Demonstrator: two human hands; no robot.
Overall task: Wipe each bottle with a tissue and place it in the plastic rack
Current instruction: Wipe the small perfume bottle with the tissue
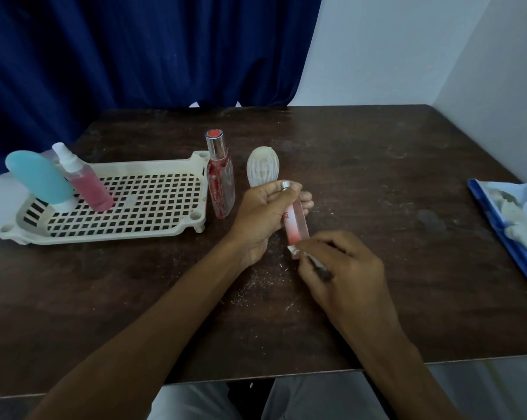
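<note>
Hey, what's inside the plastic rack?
In the rack, at its left end: a blue tube on its white cap and a pink spray bottle. The tube hides the corner behind it.

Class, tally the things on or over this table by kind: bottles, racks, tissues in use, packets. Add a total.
Bottles: 5 (blue bottle, pink spray bottle, red bottle, white bottle, small pink bottle in the left hand)
Rack: 1
Tissue: 1, in the right hand
Packet: 1
Total: 8
</note>
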